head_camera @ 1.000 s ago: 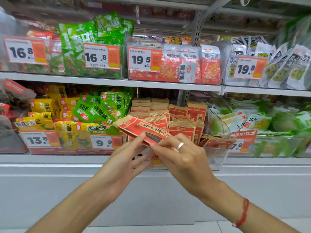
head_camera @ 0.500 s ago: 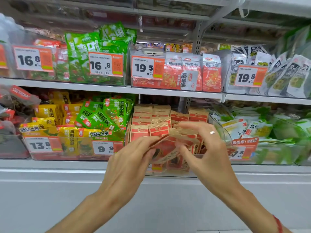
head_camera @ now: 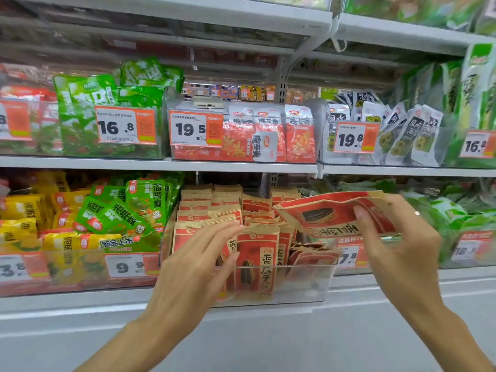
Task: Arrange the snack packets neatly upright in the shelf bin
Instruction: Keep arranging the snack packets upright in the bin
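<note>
A: Right hand (head_camera: 402, 253) has a packet (head_camera: 335, 213), fingers (head_camera: 361, 214) clamped on it, long axis lying sideways, up and right of the bin (head_camera: 295, 288).

B: And the left hand (head_camera: 193, 272)?

A: Fingers apart, resting on the upright packets at the bin's front-left. The gap lies down-left of the held packet; I'd say it needs turning upright.

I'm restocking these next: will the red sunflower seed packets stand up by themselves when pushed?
Probably floppy: the packets in the right hand sag and curve. Likely light, held by fingertips only. Apt to tip: some packets at the clear bin right side lie slumped, while the left hand steadies the upright ones.
</note>
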The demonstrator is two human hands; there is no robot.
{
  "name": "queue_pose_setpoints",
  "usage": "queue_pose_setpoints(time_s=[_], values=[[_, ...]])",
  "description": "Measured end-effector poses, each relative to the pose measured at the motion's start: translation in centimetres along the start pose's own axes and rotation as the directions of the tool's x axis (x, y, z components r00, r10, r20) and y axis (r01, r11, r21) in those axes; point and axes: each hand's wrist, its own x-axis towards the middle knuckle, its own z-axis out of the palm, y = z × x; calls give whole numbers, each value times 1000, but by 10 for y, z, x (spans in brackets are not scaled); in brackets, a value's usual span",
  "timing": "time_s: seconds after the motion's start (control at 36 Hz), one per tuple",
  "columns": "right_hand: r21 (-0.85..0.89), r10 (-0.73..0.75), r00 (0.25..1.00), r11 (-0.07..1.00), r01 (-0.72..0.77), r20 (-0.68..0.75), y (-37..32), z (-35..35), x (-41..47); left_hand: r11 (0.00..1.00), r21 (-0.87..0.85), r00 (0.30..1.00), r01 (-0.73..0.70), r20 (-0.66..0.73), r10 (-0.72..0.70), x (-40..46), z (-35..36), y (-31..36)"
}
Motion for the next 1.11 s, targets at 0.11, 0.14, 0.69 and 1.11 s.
queue_pose_setpoints(time_s=[0.11, 0.14, 0.69, 1.11], values=[[-143, -120, 988, 981, 133, 98, 29, 6, 17, 992, 124, 988, -34, 152, 14, 22, 27, -1], [-164, -155, 976, 970, 180, 156, 34, 8, 22, 986, 151, 981, -68, 188, 39, 26, 34, -1], [-297, 230, 302, 934, 199, 925, 111, 119, 52, 987, 127, 961, -93, 270, 56, 39, 78, -17], [-520, 351, 527, 827, 214, 774, 124, 165, 61, 978, 172, 963, -118, 259, 71, 42, 81, -19]])
